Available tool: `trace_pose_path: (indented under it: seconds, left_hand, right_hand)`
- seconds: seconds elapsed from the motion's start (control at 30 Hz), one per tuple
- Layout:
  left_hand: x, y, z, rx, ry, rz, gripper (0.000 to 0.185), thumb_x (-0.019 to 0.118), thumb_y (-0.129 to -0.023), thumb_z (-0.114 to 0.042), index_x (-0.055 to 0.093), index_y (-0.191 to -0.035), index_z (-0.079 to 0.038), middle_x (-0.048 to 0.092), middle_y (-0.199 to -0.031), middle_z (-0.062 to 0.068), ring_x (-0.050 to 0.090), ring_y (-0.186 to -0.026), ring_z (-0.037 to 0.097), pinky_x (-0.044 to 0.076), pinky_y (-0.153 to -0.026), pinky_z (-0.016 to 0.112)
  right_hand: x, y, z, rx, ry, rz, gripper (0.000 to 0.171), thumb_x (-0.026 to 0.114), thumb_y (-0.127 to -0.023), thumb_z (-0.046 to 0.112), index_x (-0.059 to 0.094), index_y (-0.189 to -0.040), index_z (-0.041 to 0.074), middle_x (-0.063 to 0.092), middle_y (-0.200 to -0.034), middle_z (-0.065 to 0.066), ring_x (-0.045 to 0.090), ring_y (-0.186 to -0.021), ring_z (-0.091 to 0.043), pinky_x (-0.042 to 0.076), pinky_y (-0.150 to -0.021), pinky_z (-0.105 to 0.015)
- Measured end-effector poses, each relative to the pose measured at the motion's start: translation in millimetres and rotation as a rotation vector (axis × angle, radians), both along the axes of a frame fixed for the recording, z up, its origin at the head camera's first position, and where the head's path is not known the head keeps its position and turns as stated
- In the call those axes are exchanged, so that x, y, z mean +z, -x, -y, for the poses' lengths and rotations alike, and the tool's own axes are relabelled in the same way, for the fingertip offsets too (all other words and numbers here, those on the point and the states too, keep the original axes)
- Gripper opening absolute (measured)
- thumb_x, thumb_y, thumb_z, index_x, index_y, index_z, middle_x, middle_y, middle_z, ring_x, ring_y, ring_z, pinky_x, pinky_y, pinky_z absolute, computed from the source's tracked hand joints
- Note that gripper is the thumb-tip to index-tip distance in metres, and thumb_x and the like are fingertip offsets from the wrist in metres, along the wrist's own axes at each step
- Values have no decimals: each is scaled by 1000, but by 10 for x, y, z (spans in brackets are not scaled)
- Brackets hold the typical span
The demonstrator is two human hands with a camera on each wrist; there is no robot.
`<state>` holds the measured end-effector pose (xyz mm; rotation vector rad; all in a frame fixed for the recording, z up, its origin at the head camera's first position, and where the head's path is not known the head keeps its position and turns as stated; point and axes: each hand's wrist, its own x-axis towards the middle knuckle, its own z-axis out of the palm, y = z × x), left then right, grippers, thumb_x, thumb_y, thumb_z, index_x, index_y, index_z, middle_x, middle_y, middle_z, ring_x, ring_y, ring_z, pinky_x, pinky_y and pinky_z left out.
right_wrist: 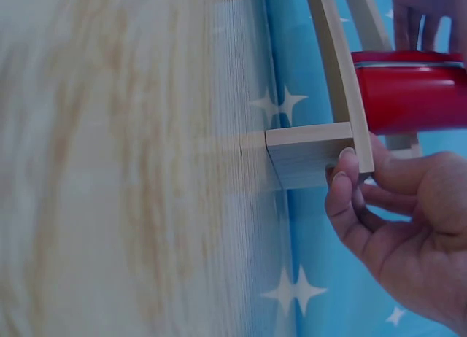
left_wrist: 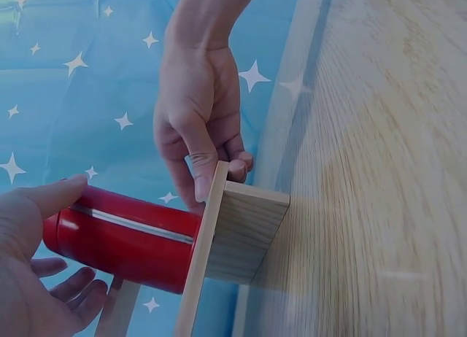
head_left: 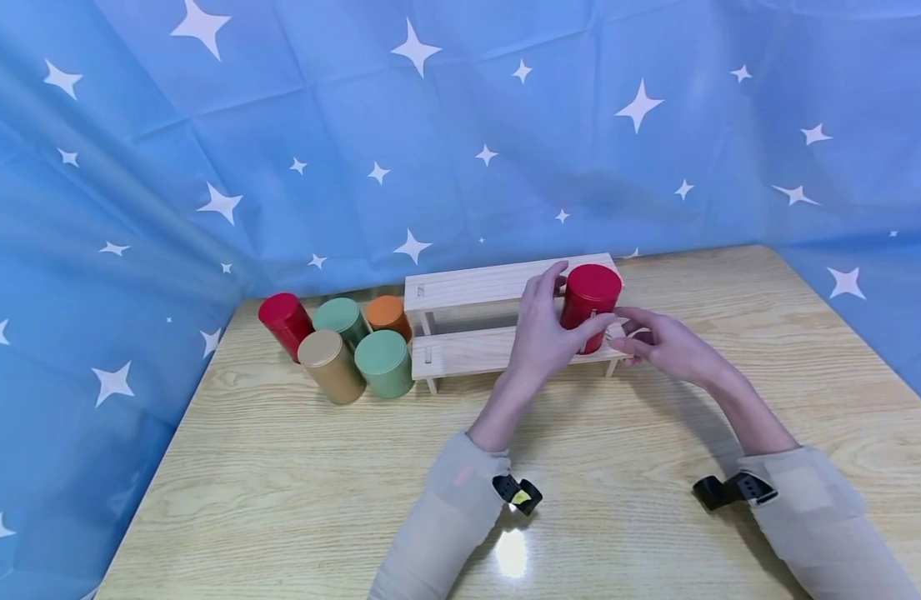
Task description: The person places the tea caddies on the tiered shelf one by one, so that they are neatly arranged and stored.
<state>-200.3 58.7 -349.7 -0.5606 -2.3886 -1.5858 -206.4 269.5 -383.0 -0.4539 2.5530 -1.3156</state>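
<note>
A red tin stands upright on the lower step of a small two-step wooden shelf, at its right end. My left hand grips the tin, fingers behind it and thumb in front. The left wrist view shows the red tin with the left hand curled round it. My right hand pinches the right end of the lower step; its fingers close on the end board. In the right wrist view the right hand holds that board edge just below the red tin.
Several more tins cluster left of the shelf: red, green, orange, gold and a second green. A blue starred cloth hangs behind the wooden table and drapes both sides.
</note>
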Motion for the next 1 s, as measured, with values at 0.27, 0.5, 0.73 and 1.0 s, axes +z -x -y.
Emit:
trace_pose_path:
  seconds: [0.27, 0.5, 0.73, 1.0]
  left_hand:
    - [-4, -31, 158, 6, 18, -54, 73, 75, -74, -32, 39, -134, -12, 46, -122, 5, 45, -110, 18, 44, -83, 26]
    - [10, -41, 330, -55, -9, -82, 70, 76, -74, -29, 42, -132, -12, 48, -122, 6, 46, -107, 16, 41, -87, 24]
    - [38, -52, 521, -72, -17, -100, 65, 75, -76, -31, 44, -130, -14, 50, -120, 5, 47, -106, 12, 41, -88, 25]
    - [63, -48, 696, -72, -41, -144, 63, 75, -75, -29, 45, -128, -12, 53, -115, 8, 51, -103, 23, 44, -84, 38]
  right_hand:
    - [-10, 12, 6, 0, -10, -17, 62, 60, -89, 23, 31, -138, -2, 52, -106, -20, 61, -77, -27, 53, -70, -34]
    - [-16, 13, 9, 4, -1, -22, 60, 59, -90, 21, 31, -138, -3, 51, -102, -20, 61, -76, -28, 53, -70, -34]
    - [-14, 13, 12, 2, -9, -25, 60, 60, -89, 21, 32, -137, -3, 52, -102, -20, 61, -76, -28, 53, -69, -35]
    - [-7, 2, 0, -13, -28, -4, 64, 60, -89, 26, 30, -139, 0, 51, -109, -20, 61, -78, -27, 53, -70, -32]
